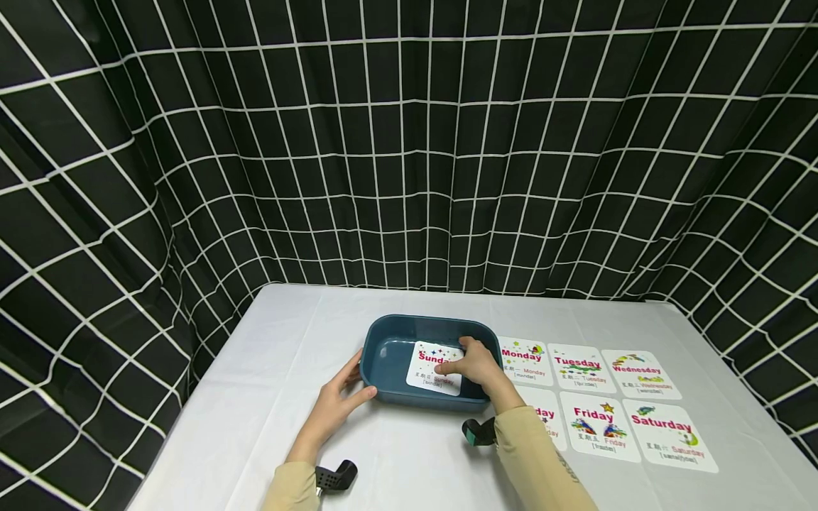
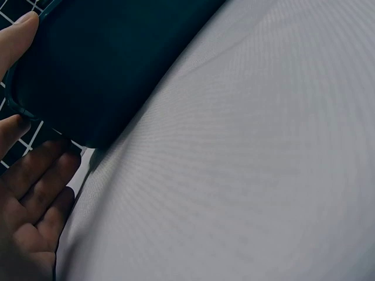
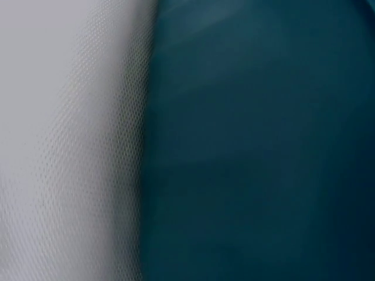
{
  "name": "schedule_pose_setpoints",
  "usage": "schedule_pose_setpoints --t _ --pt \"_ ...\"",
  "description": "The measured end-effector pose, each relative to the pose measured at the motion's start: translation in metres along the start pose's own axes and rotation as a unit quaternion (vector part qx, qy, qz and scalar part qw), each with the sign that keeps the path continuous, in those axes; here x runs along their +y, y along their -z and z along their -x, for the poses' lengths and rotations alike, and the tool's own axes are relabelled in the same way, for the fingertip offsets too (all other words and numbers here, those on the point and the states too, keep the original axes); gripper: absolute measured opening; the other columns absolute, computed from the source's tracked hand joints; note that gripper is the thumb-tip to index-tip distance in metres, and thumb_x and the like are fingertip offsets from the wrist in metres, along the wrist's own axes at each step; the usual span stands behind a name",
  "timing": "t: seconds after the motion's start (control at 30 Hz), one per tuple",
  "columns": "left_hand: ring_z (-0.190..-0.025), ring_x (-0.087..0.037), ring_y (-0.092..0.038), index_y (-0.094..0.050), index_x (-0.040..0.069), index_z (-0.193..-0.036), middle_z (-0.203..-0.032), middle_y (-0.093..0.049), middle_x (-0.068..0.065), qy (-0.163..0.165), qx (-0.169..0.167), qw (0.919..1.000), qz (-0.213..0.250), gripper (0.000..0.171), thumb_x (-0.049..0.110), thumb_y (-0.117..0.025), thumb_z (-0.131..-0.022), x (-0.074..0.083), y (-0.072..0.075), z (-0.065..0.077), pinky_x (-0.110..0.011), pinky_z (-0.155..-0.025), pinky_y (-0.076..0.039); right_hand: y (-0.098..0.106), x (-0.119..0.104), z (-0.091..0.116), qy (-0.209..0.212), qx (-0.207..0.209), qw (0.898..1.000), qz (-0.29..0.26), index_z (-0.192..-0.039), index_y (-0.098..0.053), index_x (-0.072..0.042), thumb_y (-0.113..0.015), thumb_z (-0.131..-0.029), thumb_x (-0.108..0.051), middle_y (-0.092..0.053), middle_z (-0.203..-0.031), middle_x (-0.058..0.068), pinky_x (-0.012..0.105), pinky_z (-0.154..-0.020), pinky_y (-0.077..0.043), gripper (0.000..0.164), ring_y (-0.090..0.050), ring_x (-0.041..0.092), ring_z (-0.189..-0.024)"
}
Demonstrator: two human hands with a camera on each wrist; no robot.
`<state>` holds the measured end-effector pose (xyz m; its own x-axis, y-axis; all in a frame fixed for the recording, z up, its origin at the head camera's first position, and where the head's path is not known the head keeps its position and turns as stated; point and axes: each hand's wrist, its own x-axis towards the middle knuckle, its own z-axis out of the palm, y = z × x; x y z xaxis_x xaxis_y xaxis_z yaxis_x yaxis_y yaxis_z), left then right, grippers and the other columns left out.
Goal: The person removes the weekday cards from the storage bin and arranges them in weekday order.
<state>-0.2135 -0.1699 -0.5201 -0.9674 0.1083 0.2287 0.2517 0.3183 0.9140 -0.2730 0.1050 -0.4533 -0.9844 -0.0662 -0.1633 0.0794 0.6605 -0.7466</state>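
Note:
A dark blue plastic bin (image 1: pixel 390 355) with rounded corners stands on the white table. My left hand (image 1: pixel 339 397) holds its left end, thumb at the front corner and fingers along the side. In the left wrist view the thumb and index finger of the left hand (image 2: pixel 35 193) meet the bin's rim, and the other fingers stretch out below. Inside the bin's right half, my right hand (image 1: pixel 476 365) grips a white "Sunday" card (image 1: pixel 428 376), thumb across its face. The right wrist view shows the bin's wall (image 3: pixel 234 140), but no hand.
Right of the bin, day cards lie in two rows: Monday (image 1: pixel 527 362), Tuesday (image 1: pixel 581 369) and Wednesday (image 1: pixel 642 375) behind, a partly hidden card (image 1: pixel 551 419), Friday (image 1: pixel 603 428) and Saturday (image 1: pixel 671 436) in front. A black curtain (image 1: pixel 415 142) with white grid lines surrounds the table (image 1: pixel 409 461).

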Motion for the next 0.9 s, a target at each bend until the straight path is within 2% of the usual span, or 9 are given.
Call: schedule_pose_setpoints --t 0.1,0.23,0.33,0.43,0.6,0.77,0.9 --pt "-0.114 -0.026 -0.05 -0.035 0.021 -0.144 -0.122 -0.057 -0.006 0.002 0.0 1.0 0.003 0.072 0.027 -0.072 -0.082 0.004 0.0 0.001 -0.052 -0.099 -0.033 0.0 0.0 -0.001 -0.001 -0.003 1.0 0.019 -0.133 -0.037 0.012 -0.084 -0.067 -0.024 -0.037 -0.135 0.032 0.052 -0.099 -0.032 0.089 -0.035 0.043 -0.124" --pt "-0.115 -0.03 -0.049 -0.034 0.012 -0.145 -0.124 -0.055 -0.015 0.005 -0.008 1.0 0.003 0.072 0.022 -0.07 -0.084 0.027 0.002 0.005 -0.053 -0.099 -0.032 -0.002 0.002 -0.003 0.009 0.001 0.998 0.068 -0.132 -0.038 0.013 -0.086 -0.064 -0.025 -0.04 -0.131 0.032 0.053 -0.098 -0.032 0.092 -0.036 0.046 -0.122" --pt "-0.115 -0.031 -0.049 -0.033 0.009 -0.144 -0.124 -0.055 -0.017 0.006 -0.012 0.9999 0.001 0.072 0.022 -0.07 -0.084 0.039 0.004 0.008 -0.053 -0.099 -0.032 -0.004 0.001 -0.004 0.015 0.005 0.995 0.103 -0.132 -0.039 0.012 -0.088 -0.061 -0.026 -0.041 -0.13 0.032 0.054 -0.098 -0.032 0.094 -0.035 0.047 -0.121" --pt "-0.115 -0.03 -0.049 -0.034 0.01 -0.144 -0.124 -0.055 -0.016 0.01 -0.01 0.9999 -0.001 0.072 0.023 -0.07 -0.084 0.037 0.004 0.007 -0.053 -0.099 -0.032 -0.005 0.0 -0.003 0.018 0.005 0.993 0.12 -0.132 -0.04 0.012 -0.089 -0.059 -0.025 -0.04 -0.129 0.031 0.053 -0.099 -0.032 0.096 -0.034 0.046 -0.121" --pt "-0.115 -0.03 -0.049 -0.034 0.01 -0.144 -0.124 -0.055 -0.017 0.008 -0.013 0.9999 -0.005 0.072 0.023 -0.07 -0.084 0.037 0.005 0.008 -0.053 -0.098 -0.033 -0.006 0.001 -0.001 0.022 0.004 0.993 0.116 -0.132 -0.039 0.012 -0.09 -0.057 -0.025 -0.038 -0.129 0.03 0.052 -0.1 -0.03 0.098 -0.032 0.044 -0.122" --pt "-0.114 -0.031 -0.05 -0.034 0.008 -0.144 -0.123 -0.055 -0.018 -0.006 -0.007 0.9999 -0.005 0.072 0.022 -0.07 -0.084 0.035 0.003 0.007 -0.053 -0.097 -0.034 -0.005 0.001 -0.001 0.025 0.001 0.993 0.114 -0.132 -0.04 0.013 -0.091 -0.056 -0.026 -0.039 -0.126 0.029 0.051 -0.101 -0.029 0.099 -0.033 0.043 -0.119" --pt "-0.113 -0.028 -0.051 -0.035 0.014 -0.144 -0.123 -0.057 -0.013 -0.01 0.001 0.9999 -0.004 0.071 0.023 -0.071 -0.083 0.017 0.001 0.003 -0.052 -0.097 -0.035 -0.005 0.001 -0.001 0.027 -0.003 0.993 0.116 -0.13 -0.042 0.013 -0.091 -0.055 -0.026 -0.04 -0.122 0.027 0.051 -0.099 -0.031 0.098 -0.035 0.042 -0.114"
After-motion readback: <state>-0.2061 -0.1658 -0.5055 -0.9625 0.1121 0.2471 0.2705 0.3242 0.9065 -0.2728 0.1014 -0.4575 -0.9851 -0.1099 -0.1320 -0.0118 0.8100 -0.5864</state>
